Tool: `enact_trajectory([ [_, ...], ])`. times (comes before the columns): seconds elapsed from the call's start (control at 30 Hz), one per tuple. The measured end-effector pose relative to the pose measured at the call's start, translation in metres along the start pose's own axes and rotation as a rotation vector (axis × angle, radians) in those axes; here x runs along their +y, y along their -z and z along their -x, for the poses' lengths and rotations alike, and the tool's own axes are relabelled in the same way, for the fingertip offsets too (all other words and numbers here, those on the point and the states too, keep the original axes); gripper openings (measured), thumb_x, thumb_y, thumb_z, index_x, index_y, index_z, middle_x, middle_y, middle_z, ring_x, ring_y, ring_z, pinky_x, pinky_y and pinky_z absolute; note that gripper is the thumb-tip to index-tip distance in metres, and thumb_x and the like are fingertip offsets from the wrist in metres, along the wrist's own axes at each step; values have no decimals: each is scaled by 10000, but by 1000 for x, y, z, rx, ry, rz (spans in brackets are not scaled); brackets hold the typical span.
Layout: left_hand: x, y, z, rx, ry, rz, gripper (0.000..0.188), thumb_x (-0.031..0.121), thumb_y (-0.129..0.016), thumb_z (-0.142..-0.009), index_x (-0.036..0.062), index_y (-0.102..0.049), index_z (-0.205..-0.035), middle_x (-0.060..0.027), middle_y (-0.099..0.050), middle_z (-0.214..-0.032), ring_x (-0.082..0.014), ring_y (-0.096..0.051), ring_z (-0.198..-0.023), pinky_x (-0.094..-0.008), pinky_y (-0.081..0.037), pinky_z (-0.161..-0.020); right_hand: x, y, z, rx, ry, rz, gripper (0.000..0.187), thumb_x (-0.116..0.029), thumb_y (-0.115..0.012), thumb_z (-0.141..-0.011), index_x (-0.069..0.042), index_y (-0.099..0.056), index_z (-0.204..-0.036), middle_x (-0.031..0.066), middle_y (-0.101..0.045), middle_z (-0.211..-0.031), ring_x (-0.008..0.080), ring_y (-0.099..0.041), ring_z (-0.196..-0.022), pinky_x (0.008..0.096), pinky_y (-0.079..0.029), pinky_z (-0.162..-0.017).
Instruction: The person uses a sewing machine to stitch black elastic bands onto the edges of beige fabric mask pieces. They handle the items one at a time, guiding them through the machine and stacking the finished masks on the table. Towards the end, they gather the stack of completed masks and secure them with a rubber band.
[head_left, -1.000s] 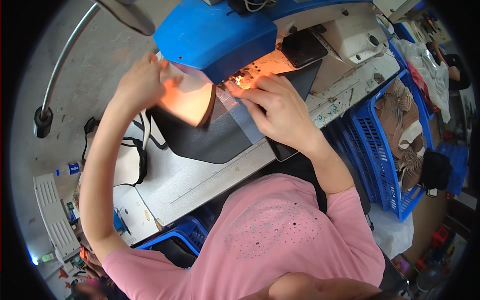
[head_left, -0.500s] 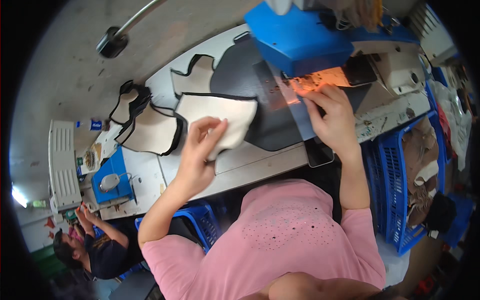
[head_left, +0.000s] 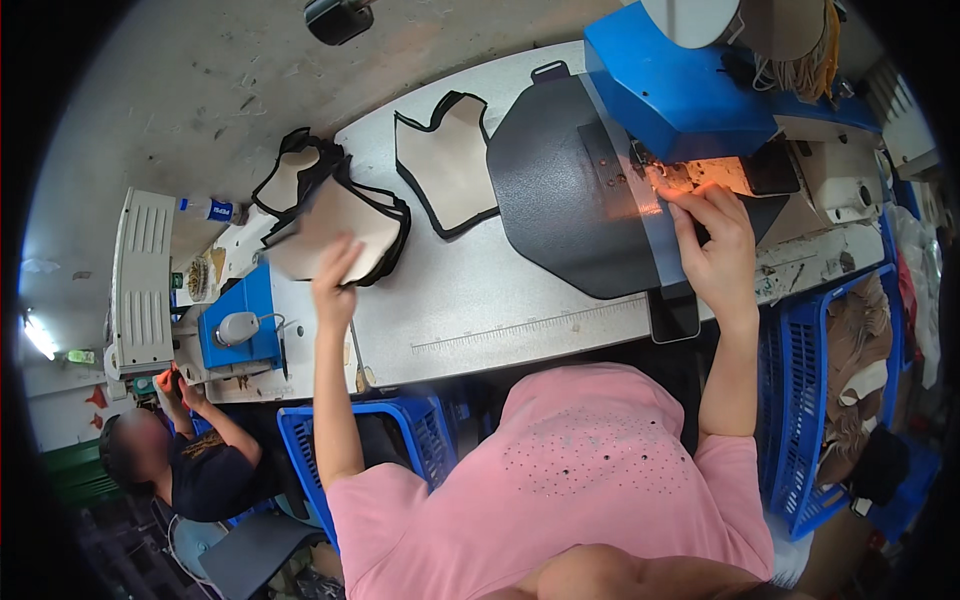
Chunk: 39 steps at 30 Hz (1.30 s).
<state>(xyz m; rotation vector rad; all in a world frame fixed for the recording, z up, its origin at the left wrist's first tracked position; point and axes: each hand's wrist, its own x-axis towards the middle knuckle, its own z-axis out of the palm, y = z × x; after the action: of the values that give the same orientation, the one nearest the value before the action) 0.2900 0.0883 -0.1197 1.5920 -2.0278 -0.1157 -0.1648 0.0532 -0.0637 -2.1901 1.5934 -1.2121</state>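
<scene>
My left hand (head_left: 335, 288) is out at the left over a pile of cream, black-edged cut pieces. Its fingers grip the near edge of the top cream piece (head_left: 345, 222), which is smeared by motion. My right hand (head_left: 718, 245) is at the lit needle area of a blue-headed sewing machine (head_left: 680, 85). Thumb and fingertips are pinched together there; whatever lies between them is too small to make out. Left of that hand, a dark grey work plate (head_left: 545, 190) covers part of the table. Between plate and pile lies another cream piece with black edging (head_left: 445, 165).
The white table (head_left: 480, 350) carries a printed ruler along its front. Blue crates stand below: one with brown cut pieces (head_left: 800, 400) at right, another (head_left: 430, 440) at left. A bottle (head_left: 210, 210) and a second blue machine (head_left: 240, 325) are further left, near a co-worker (head_left: 200, 450).
My left hand has carried the cream piece leftward from beside the work plate onto the pile. My right hand stays at the needle area. The whole view has shifted.
</scene>
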Motion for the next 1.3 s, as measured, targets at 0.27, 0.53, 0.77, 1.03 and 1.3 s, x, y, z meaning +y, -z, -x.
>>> enact_trajectory([
  [0.27,-3,-31,-6,26,128,250,301,-35,-609,-719,57,-643,-1004,-113,-547,-1234,-321,-396,-1256,-443,-262,-1048,-1,1,0,-12,-22,9,139,-58,-602,-761,-64,-668,-884,62,-527,-744,237,-516,-732,332,-404,-688],
  [0.53,51,-30,-31,74,-105,57,274,241,-651,-753,50,-623,-947,-112,-555,-1173,-322,-444,-1189,-430,-326,-1003,3,-1,2,-7,-19,16,140,-71,-604,-764,-66,-667,-888,67,-532,-756,249,-522,-742,337,-409,-699],
  [0.77,107,-136,-68,74,-145,-42,165,139,-648,-742,56,-628,-883,-89,-605,-1046,-303,-539,-1057,-371,-462,-851,2,0,0,2,-4,17,128,-71,-601,-762,-57,-666,-871,69,-537,-741,248,-529,-748,340,-410,-700],
  [1.03,86,-156,-80,-36,322,463,116,103,-592,-827,16,-597,-905,-55,-630,-834,-204,-599,-833,-289,-467,-716,-1,0,-1,9,1,7,115,-65,-599,-760,-47,-664,-853,65,-540,-725,235,-530,-738,329,-404,-688],
  [1.3,155,-37,-81,151,174,889,97,140,-556,-884,45,-542,-868,13,-561,-726,-36,-504,-673,-214,-415,-645,-1,2,-2,-2,35,-126,133,-110,-619,-772,-43,-663,-878,84,-571,-723,248,-547,-733,339,-406,-687],
])
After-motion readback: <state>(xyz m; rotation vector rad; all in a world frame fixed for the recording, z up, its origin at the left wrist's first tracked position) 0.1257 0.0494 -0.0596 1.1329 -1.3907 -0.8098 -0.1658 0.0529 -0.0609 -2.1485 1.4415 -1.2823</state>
